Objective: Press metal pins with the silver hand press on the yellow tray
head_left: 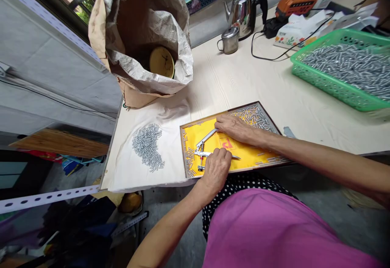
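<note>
A small silver lever tool (202,153) with a spring stands at the left end of a shallow yellow-bottomed tray (195,131). My left hand (217,167) is closed around its lower arm, and a pointed metal end sticks out to the right of the fist. The upper arm (207,138) of the tool slants up to my right hand (233,127), whose bent fingers are closed at its tip; the fingertips are partly hidden. Small metal pins (189,158) lie along the tray's left side. More pins (254,116) fill its far right corner.
A pile of metal pins (148,146) lies on white cloth (124,174) left of the tray. Behind stands an open paper sack (103,28) with a round yellowish object inside. A green basket (332,91) of pins, a metal kettle (243,9) and a lidded cup (230,40) are farther back.
</note>
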Motion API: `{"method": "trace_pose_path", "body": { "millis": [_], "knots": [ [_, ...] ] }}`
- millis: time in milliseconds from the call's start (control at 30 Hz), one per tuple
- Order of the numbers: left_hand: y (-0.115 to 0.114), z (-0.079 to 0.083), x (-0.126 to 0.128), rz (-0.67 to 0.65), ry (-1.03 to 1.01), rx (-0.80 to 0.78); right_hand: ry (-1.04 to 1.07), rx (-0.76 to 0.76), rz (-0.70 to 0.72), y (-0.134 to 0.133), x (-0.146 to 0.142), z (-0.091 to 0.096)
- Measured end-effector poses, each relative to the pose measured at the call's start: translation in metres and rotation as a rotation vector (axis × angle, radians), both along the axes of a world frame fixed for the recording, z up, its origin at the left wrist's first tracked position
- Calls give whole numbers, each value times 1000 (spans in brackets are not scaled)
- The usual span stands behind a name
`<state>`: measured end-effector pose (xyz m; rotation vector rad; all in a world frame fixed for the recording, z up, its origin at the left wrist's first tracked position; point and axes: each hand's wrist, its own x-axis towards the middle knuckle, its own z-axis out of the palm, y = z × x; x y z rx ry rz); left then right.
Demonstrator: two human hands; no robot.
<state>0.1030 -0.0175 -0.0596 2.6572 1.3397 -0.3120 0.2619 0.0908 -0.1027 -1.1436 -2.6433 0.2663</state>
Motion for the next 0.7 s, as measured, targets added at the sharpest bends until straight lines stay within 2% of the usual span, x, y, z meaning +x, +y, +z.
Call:
{"method": "trace_pose_path", "body": {
  "millis": [100, 267, 400, 467, 533, 600, 700],
  "knots": [
    [-1, 3, -3, -7, -18, 16, 31, 9, 23, 4, 3, 3],
    [-12, 14, 0, -32, -103, 156, 149, 160, 33, -9, 16, 21],
    [-19, 33, -7, -21, -363, 295, 240, 135, 37, -18, 34, 33],
    [-13, 39, -28, 105, -483, 386, 251, 96, 32, -18, 44, 31],
    [1, 40, -64, 311, -487, 492, 243, 75, 17, -16, 52, 24],
    [22, 35, -108, 501, -381, 539, 230, 55, 19, -12, 56, 15],
    [57, 22, -168, 725, -184, 483, 198, 3, 45, -8, 54, 1]
  ]
}}
